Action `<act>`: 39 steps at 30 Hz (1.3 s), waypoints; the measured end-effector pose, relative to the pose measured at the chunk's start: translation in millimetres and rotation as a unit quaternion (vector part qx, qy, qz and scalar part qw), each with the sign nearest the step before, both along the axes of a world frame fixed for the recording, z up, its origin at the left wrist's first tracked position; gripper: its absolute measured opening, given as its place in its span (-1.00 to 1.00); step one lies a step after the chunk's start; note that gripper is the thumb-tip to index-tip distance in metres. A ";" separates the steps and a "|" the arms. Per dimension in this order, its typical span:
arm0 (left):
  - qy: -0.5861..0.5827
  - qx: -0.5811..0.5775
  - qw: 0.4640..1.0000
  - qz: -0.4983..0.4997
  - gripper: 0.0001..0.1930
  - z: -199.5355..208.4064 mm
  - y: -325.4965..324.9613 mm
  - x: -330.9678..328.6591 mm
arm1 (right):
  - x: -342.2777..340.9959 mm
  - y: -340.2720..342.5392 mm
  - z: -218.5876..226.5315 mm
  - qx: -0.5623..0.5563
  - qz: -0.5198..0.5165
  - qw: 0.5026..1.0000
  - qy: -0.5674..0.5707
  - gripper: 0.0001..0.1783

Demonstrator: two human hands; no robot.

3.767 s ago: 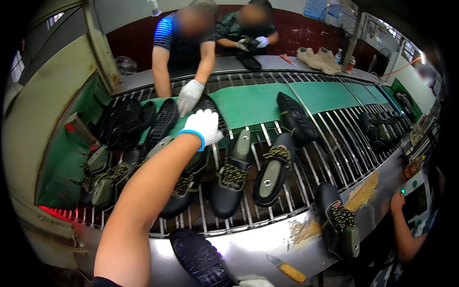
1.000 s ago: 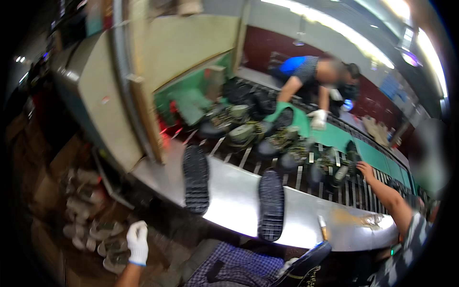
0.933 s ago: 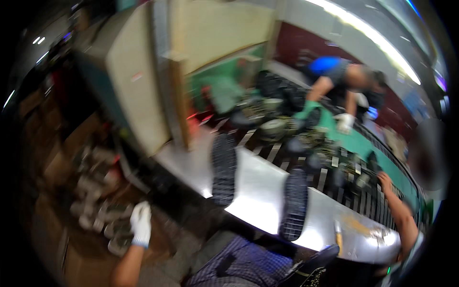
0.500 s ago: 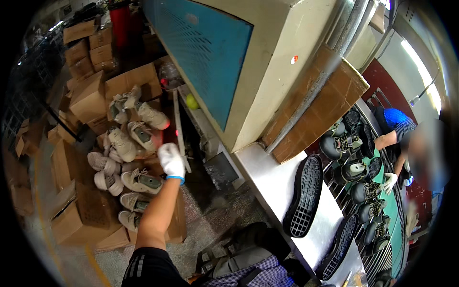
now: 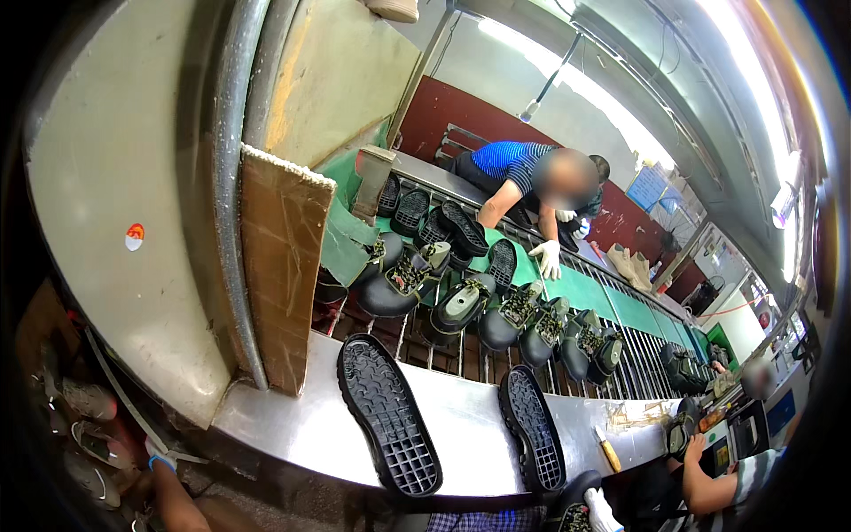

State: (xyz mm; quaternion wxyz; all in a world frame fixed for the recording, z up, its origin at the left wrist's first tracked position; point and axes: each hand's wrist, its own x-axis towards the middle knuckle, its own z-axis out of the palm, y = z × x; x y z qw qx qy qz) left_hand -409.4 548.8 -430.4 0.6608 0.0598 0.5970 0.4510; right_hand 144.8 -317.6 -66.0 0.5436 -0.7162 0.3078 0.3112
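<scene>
From the person's head, one tilted fisheye view looks down and across the near bench [image 5: 288,426], close by, toward the far red wall [image 5: 434,102].

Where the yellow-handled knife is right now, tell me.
In the head view, right of centre and low down, the yellow-handled knife lies on the metal ledge, just right of the right-hand black sole.
</scene>
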 end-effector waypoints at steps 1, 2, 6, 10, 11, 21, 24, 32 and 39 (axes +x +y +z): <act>-0.022 0.013 1.000 -0.006 -0.27 -3.2 2.3 7.5 | -3.1 -2.9 0.6 -0.008 -0.007 1.000 0.005 -0.06; -0.042 0.022 0.999 -0.015 -0.26 -7.9 2.8 14.1 | -8.6 -6.5 5.0 -0.020 -0.016 1.000 0.011 -0.06; -0.114 0.036 0.993 -0.011 -0.21 -19.0 12.8 35.3 | -20.1 -14.8 4.3 -0.036 -0.040 0.998 0.023 -0.05; -0.070 0.041 0.997 -0.005 -0.26 -39.1 18.7 33.0 | -23.8 -23.7 -1.9 -0.041 -0.049 0.997 0.034 -0.04; -0.060 0.041 0.997 -0.008 -0.27 -43.1 21.3 33.2 | -29.1 -27.7 -2.9 -0.040 -0.054 0.997 0.039 -0.04; 0.016 0.017 1.000 -0.013 -0.39 -64.2 19.9 36.2 | -48.9 -0.6 16.2 -0.103 -0.100 0.990 -0.015 -0.13; 0.020 0.010 1.000 -0.012 -0.42 -72.1 10.8 42.1 | -54.2 -5.5 17.5 -0.126 -0.114 0.985 -0.022 -0.11; 0.082 0.045 0.996 0.000 -0.51 -34.8 -21.8 9.2 | -68.4 61.7 23.0 0.037 -0.127 0.991 -0.034 -0.11; 0.204 0.144 0.967 -0.038 -0.28 105.8 -158.6 71.4 | -82.6 -32.9 -69.3 0.264 -0.112 0.958 -0.006 -0.06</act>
